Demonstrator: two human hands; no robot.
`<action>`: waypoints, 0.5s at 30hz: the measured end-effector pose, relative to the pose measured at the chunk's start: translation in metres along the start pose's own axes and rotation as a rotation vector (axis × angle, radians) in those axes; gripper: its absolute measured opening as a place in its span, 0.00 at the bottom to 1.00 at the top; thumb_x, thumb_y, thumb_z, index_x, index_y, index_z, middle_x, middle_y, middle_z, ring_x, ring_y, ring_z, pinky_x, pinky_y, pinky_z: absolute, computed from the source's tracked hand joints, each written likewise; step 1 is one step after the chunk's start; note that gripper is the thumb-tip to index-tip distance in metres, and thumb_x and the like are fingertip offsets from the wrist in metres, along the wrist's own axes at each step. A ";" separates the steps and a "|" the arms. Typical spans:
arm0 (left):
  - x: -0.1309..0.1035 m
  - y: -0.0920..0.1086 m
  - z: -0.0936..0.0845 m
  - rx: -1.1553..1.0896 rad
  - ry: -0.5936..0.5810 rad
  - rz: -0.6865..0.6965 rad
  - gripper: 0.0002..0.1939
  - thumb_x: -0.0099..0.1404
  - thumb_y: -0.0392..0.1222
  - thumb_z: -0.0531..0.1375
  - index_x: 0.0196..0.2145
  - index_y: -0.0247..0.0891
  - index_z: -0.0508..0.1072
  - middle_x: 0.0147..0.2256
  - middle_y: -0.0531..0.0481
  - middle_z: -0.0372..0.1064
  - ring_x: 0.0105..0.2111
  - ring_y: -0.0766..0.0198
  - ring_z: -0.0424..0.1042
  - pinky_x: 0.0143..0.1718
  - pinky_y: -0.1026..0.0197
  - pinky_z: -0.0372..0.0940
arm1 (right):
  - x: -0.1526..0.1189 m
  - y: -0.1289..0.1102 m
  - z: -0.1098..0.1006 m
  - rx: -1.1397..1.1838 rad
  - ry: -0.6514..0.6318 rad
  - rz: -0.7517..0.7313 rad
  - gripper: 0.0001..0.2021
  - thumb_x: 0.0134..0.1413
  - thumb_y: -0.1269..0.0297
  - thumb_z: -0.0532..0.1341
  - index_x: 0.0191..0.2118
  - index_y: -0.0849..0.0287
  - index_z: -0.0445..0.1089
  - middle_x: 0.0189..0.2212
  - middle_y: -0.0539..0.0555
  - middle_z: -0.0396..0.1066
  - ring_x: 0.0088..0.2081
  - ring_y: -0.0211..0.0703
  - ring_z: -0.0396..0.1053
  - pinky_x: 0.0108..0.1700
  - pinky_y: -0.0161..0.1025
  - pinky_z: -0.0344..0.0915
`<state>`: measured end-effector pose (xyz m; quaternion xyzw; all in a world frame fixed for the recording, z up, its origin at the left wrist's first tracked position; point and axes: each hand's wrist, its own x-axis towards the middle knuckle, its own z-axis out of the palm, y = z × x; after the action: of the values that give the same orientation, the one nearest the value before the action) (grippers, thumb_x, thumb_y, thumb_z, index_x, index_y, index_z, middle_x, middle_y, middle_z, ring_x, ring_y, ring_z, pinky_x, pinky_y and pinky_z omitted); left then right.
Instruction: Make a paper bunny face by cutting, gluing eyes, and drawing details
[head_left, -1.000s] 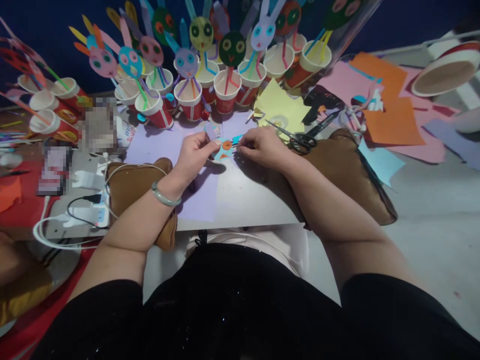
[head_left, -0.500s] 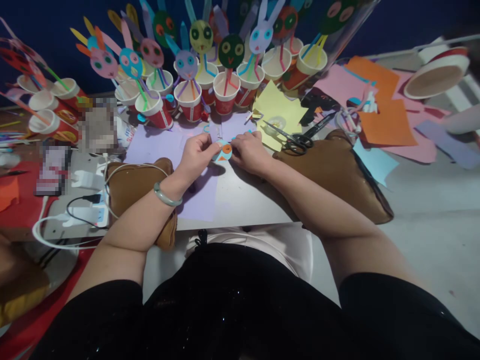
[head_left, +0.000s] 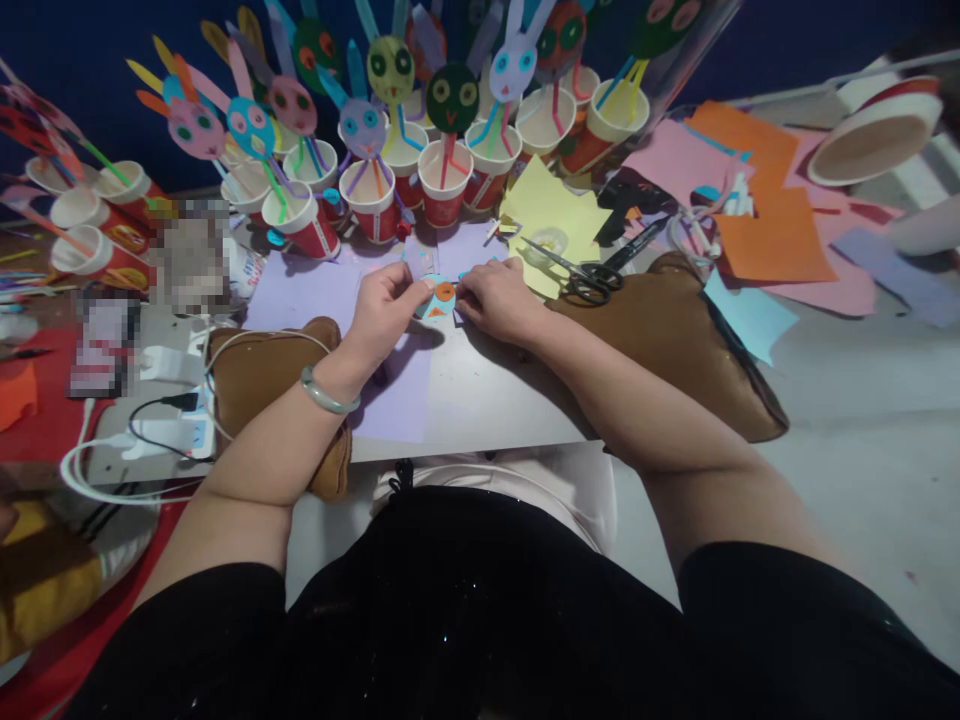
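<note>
A round, light-blue paper disc (head_left: 438, 299) sits over the worktop (head_left: 487, 395), straight ahead of the wearer. Being round, it has no long axis; its decorated face is turned up, with an orange circle (head_left: 445, 291) toward the right hand and an orange triangle (head_left: 436, 313) nearer the wearer, its tip seeming to point away. Whether the disc touches the surface is hard to tell.

The left hand (head_left: 388, 312) pinches the disc's left side, thumb on top; a pale bangle (head_left: 327, 392) circles that wrist. The right hand (head_left: 496, 302) is palm-down just beside the disc's right edge, fingers bent and close together; what they grip cannot be made out. Both forearms slant inward.

Bare worktop runs from the hands to its near edge. Lilac paper (head_left: 304, 290) lies on the left, and brown cushions (head_left: 675, 345) flank both sides. Black scissors (head_left: 596, 282) and yellow paper (head_left: 555, 205) lie beyond the right hand. Farther back, a crowded row of red-and-white cups (head_left: 371, 205) holding paper rabbit heads (head_left: 365, 128) closes off the far side.
</note>
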<state>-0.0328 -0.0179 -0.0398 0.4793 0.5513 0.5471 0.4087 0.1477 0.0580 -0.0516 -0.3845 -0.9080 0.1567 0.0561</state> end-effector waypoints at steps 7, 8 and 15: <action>0.001 -0.004 0.001 -0.026 0.029 0.012 0.22 0.60 0.53 0.74 0.23 0.40 0.69 0.21 0.57 0.65 0.23 0.71 0.64 0.26 0.66 0.63 | 0.004 0.002 0.005 0.014 0.033 0.010 0.13 0.63 0.64 0.57 0.42 0.60 0.79 0.41 0.65 0.80 0.46 0.62 0.68 0.53 0.56 0.52; 0.001 -0.005 0.001 -0.036 0.031 0.012 0.22 0.60 0.53 0.74 0.23 0.40 0.69 0.21 0.57 0.65 0.23 0.71 0.64 0.26 0.66 0.63 | 0.004 0.003 0.005 0.025 0.042 0.010 0.13 0.63 0.64 0.57 0.41 0.60 0.79 0.40 0.65 0.80 0.46 0.62 0.69 0.53 0.56 0.53; -0.001 -0.003 0.001 -0.043 0.017 -0.015 0.23 0.61 0.53 0.74 0.23 0.40 0.68 0.21 0.56 0.64 0.22 0.71 0.63 0.24 0.66 0.62 | 0.005 0.004 0.005 0.095 0.077 0.065 0.11 0.62 0.64 0.58 0.42 0.58 0.79 0.38 0.61 0.81 0.45 0.61 0.71 0.54 0.56 0.53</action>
<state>-0.0321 -0.0181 -0.0431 0.4616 0.5466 0.5598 0.4181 0.1455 0.0632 -0.0580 -0.4162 -0.8838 0.1864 0.1041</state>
